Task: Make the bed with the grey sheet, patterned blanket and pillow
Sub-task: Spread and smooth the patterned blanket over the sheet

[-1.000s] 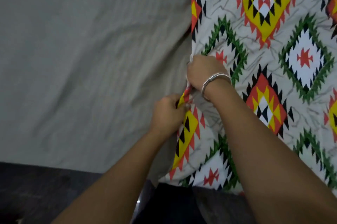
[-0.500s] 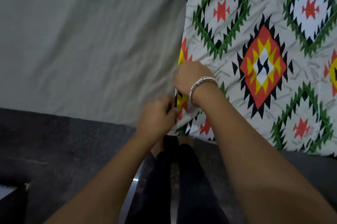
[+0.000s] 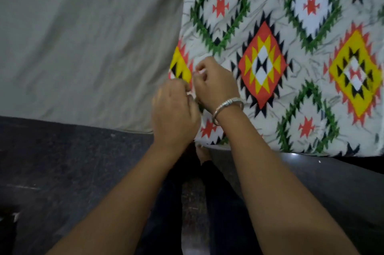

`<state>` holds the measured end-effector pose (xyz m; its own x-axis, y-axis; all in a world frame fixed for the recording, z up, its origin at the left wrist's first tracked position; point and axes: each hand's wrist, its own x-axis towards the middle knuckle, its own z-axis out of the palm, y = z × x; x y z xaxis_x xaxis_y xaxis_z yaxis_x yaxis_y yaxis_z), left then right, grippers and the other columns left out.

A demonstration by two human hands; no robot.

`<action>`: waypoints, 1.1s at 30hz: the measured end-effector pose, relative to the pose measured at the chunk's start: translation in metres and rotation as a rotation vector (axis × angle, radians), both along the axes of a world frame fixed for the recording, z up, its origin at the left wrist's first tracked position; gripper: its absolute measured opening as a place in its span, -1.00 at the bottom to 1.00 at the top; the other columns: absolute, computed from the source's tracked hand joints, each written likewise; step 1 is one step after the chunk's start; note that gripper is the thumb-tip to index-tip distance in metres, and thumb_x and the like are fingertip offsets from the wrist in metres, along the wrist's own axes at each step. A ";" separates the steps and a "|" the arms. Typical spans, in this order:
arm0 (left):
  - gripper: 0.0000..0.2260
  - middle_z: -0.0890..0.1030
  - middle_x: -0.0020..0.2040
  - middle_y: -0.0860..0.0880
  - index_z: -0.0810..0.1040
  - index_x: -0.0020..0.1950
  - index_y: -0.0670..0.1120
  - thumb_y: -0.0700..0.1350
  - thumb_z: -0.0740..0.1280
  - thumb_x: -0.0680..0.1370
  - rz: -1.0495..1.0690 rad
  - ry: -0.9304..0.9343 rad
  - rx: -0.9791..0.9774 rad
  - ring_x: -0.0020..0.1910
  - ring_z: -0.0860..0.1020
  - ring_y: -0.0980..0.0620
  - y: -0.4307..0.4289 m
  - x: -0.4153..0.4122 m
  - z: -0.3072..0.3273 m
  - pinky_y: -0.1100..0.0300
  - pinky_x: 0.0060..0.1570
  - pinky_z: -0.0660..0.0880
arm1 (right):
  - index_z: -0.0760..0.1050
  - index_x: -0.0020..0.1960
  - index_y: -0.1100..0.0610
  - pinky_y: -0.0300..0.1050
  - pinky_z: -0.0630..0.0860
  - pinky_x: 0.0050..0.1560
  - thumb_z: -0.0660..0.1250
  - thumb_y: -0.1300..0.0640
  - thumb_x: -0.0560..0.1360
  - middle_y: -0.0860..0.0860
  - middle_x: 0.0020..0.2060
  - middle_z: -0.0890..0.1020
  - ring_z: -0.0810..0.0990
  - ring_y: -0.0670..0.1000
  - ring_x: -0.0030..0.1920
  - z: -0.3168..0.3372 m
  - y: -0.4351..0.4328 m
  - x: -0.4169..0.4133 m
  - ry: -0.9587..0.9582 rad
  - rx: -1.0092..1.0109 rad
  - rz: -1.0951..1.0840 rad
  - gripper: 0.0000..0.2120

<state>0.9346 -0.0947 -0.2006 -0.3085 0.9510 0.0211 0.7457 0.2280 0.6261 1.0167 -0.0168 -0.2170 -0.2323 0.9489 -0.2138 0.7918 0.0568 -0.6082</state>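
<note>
The grey sheet (image 3: 83, 42) covers the left part of the bed. Over the right part lies the patterned blanket (image 3: 291, 67), white with green, red and yellow diamonds. My left hand (image 3: 174, 113) and my right hand (image 3: 216, 84), which wears a silver bangle, meet at the blanket's left edge near the bed's front edge. Both have curled fingers that pinch that edge of the blanket. No pillow is in view.
A dark floor (image 3: 62, 171) lies in front of the bed. My legs in dark trousers (image 3: 166, 202) stand close to the bed's front edge, below my hands.
The view has tilted down, so more floor shows. Both hands have slid along the blanket's left edge toward the bed's front edge and now sit closer together.
</note>
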 end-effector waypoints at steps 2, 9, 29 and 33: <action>-0.79 0.49 -0.17 -0.23 0.47 -0.10 -0.23 -0.14 0.14 0.39 -0.184 0.001 0.029 -0.18 0.49 -0.23 0.017 0.029 -0.003 -0.04 -0.24 0.41 | 0.47 0.02 0.16 -0.06 0.38 -0.28 0.22 0.12 0.52 0.10 -0.17 0.59 0.54 0.13 -0.17 -0.002 -0.006 0.044 0.014 0.098 -0.201 -0.86; -0.45 0.47 0.33 -0.17 0.47 0.32 -0.09 0.06 0.26 0.35 -0.706 0.354 -0.199 0.29 0.42 -0.29 0.007 0.163 -0.063 -0.25 0.26 0.27 | 0.53 0.06 0.13 0.08 0.42 -0.15 0.15 -0.03 0.43 0.19 -0.09 0.55 0.50 0.26 -0.09 -0.043 -0.056 0.206 -0.421 0.089 -0.219 -0.66; -0.41 0.19 0.51 -0.17 0.21 0.50 -0.11 0.16 0.07 0.54 -0.365 0.613 -0.246 0.49 0.14 -0.20 0.016 0.109 -0.082 -0.38 0.33 -0.05 | -0.07 0.54 0.10 0.32 -0.27 0.38 -0.03 -0.25 0.55 0.14 0.53 -0.06 -0.13 0.20 0.51 -0.046 -0.023 0.169 -0.545 0.085 0.226 -0.31; -0.41 0.21 0.51 -0.12 0.22 0.50 -0.07 0.19 0.03 0.55 -0.289 0.631 -0.248 0.47 0.20 -0.19 0.004 0.038 -0.084 -0.30 0.36 0.04 | -0.13 0.54 0.06 0.28 -0.28 0.40 -0.04 -0.18 0.59 0.14 0.53 -0.12 -0.19 0.19 0.51 -0.045 -0.028 0.093 -0.489 0.071 0.364 -0.37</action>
